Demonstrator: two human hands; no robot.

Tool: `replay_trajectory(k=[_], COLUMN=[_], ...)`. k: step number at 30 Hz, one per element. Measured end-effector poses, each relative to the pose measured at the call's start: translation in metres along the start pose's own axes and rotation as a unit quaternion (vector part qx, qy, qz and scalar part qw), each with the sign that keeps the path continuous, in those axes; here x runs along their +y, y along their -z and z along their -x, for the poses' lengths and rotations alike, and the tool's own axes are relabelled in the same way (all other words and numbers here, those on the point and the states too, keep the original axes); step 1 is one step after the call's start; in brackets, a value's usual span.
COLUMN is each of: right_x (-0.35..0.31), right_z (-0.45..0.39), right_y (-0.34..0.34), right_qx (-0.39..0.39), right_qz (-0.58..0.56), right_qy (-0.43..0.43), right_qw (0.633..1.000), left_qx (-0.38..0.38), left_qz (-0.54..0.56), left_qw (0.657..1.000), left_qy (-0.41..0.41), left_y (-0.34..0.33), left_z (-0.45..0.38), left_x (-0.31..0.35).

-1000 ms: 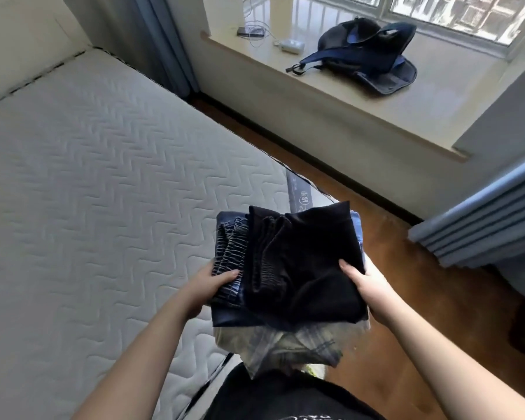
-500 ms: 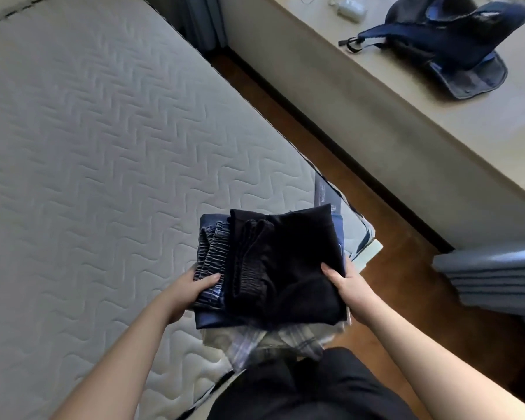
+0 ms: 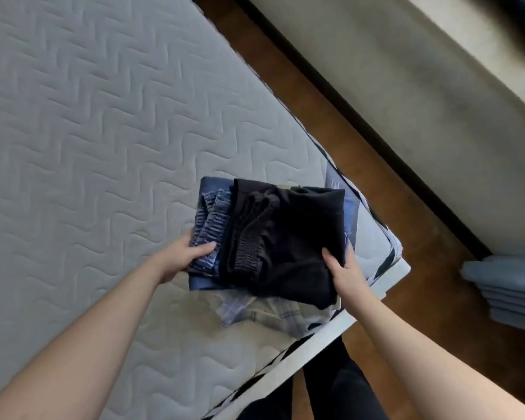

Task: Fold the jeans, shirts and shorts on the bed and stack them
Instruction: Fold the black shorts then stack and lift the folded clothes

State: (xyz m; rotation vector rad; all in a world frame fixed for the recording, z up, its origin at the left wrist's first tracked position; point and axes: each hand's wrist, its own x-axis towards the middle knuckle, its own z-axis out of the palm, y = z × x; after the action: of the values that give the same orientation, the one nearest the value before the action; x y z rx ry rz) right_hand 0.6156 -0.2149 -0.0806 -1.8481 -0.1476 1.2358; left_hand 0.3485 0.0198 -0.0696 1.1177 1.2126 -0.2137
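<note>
We see only the plaid shirt's (image 3: pixel 264 310) lower edge; the rest lies under the stack. Both hands' fingers vanish beneath the clothes. A dark, blurred shape (image 3: pixel 519 22) is cut off at the upper right corner.

Both hands (image 3: pixel 188 256) grip a folded clothes stack (image 3: pixel 273 237) (black shorts (image 3: pixel 291 234) topmost) at the mattress (image 3: pixel 103 131) corner.

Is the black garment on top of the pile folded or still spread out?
Folded: the black garment lies as a compact rectangle atop the stack, its elastic waistband doubled over.
</note>
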Motion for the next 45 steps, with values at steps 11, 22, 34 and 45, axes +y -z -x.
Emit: replay_trajectory(k=[11,22,34,45], right_x=[0.021,-0.1,-0.126,-0.133], right_z=[-0.086,-0.132,-0.217,-0.235], right_y=[0.037,0.003,-0.083,-0.085], right_qx=[-0.027,0.001,-0.25,-0.323], right_qz=[0.0,0.573,0.591,0.568], right_qy=[-0.039,0.339,0.117,0.083], right_qw=[0.999,0.747,0.758,0.752], left_qx=[0.045,0.321,0.318,0.247], left_qz=[-0.037,0.025,0.436,0.366], left_qw=[0.997,0.947,0.818,0.884], left_qy=[-0.043,0.01,0.201,0.155], left_y=[0.001,-0.037,-0.136,-0.191], left_z=[-0.104,-0.064,0.0,-0.012], left_x=[0.014,-0.067,-0.135,-0.125])
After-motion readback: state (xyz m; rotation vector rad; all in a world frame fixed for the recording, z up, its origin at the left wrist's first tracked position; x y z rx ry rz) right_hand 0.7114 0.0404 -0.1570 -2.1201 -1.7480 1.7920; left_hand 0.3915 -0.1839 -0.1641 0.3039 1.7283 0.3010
